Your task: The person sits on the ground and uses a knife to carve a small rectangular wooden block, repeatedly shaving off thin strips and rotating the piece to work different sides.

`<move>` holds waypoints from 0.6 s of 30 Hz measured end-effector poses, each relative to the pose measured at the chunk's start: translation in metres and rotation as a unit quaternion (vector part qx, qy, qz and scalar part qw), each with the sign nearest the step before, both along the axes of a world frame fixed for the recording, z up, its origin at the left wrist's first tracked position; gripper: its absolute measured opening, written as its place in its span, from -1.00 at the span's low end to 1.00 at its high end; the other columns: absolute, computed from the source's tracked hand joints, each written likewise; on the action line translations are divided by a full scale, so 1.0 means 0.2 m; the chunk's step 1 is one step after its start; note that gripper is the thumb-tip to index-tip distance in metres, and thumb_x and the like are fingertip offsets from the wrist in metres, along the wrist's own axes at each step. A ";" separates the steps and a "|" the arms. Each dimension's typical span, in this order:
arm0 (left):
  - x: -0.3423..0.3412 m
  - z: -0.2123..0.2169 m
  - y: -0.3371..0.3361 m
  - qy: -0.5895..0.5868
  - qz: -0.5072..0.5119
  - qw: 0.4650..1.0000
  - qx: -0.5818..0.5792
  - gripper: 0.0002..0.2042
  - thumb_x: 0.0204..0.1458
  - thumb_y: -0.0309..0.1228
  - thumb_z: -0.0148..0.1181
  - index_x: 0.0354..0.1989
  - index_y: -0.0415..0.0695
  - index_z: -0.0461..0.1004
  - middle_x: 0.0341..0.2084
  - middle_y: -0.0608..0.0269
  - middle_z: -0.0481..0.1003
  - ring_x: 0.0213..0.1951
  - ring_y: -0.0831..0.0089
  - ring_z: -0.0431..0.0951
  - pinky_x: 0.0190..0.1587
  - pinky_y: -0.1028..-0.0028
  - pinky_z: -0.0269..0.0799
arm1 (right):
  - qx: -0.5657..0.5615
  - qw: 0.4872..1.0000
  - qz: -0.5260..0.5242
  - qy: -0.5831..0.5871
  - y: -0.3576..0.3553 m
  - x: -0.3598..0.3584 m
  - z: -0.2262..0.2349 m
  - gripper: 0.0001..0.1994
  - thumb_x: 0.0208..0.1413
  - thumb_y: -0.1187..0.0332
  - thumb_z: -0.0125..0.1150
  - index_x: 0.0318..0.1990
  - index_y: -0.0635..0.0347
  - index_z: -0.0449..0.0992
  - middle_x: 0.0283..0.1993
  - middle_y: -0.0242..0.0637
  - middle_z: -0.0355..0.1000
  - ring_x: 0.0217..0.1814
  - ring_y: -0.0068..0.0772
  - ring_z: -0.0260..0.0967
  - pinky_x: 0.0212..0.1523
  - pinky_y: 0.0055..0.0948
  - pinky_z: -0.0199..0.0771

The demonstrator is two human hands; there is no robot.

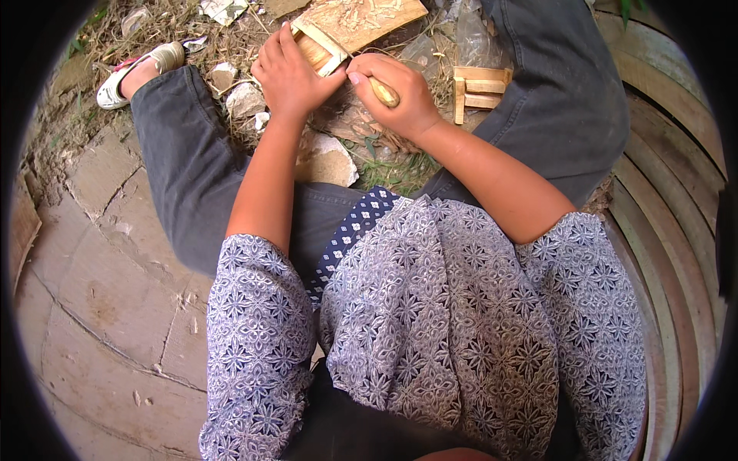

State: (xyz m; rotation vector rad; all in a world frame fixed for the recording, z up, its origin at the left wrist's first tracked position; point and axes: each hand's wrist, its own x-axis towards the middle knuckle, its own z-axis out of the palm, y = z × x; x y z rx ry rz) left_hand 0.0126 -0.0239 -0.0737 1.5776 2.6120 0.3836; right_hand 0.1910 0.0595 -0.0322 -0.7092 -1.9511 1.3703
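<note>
Wooden frame (315, 51) is held beside a board (407, 12) in the half-spread left hand (294, 81); a tool (384, 93) is clenched in the right hand (407, 88); trimming is seemingly underway, steady bracing needed next.

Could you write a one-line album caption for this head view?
Left hand holding a small wooden frame, right hand gripping a yellowish-handled tool, near a board strewn with shavings.

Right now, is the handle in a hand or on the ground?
In the right hand: it curls around the handle, whose rounded end pokes out.
</note>
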 end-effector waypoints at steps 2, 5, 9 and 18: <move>0.01 0.02 0.00 0.002 0.002 1.000 -0.012 0.14 -0.26 0.28 0.41 0.43 -0.23 0.14 0.25 -0.15 0.29 0.33 -0.05 0.24 0.36 -0.05 0.03 | -0.020 1.000 0.006 -0.002 0.00 0.01 -0.01 -0.90 0.18 0.41 0.26 -0.27 0.26 0.58 -0.23 -0.16 0.58 -0.23 -0.09 0.57 -0.17 -0.28 0.57; 0.01 -0.04 -0.04 0.052 0.010 0.998 -0.016 0.14 -0.26 0.32 0.38 0.41 -0.27 0.16 0.25 -0.13 0.30 0.31 -0.01 0.26 0.32 0.00 0.05 | -0.045 0.998 0.016 -0.029 0.02 -0.06 0.05 -0.87 0.20 0.38 0.25 -0.27 0.28 0.60 -0.30 -0.12 0.60 -0.28 -0.14 0.59 -0.18 -0.31 0.58; -0.02 -0.04 -0.03 0.032 -0.024 0.999 0.007 0.08 -0.21 0.31 0.34 0.39 -0.26 0.20 0.25 -0.13 0.31 0.31 -0.02 0.25 0.32 0.04 0.03 | -0.012 0.986 0.027 -0.162 0.16 -0.37 0.22 -0.80 0.16 0.25 0.28 -0.40 0.18 0.60 -0.47 -0.10 0.55 -0.44 -0.02 0.53 -0.34 -0.28 0.56; -0.02 -0.07 -0.05 0.045 0.014 0.999 -0.016 -0.08 -0.09 0.15 0.27 0.41 -0.16 0.20 0.26 -0.05 0.31 0.29 0.01 0.27 0.29 0.04 0.08 | 0.075 0.991 0.040 -0.102 0.10 -0.33 0.12 -0.80 0.19 0.31 0.23 -0.43 0.19 0.57 -0.49 -0.10 0.49 -0.47 0.03 0.47 -0.39 -0.16 0.49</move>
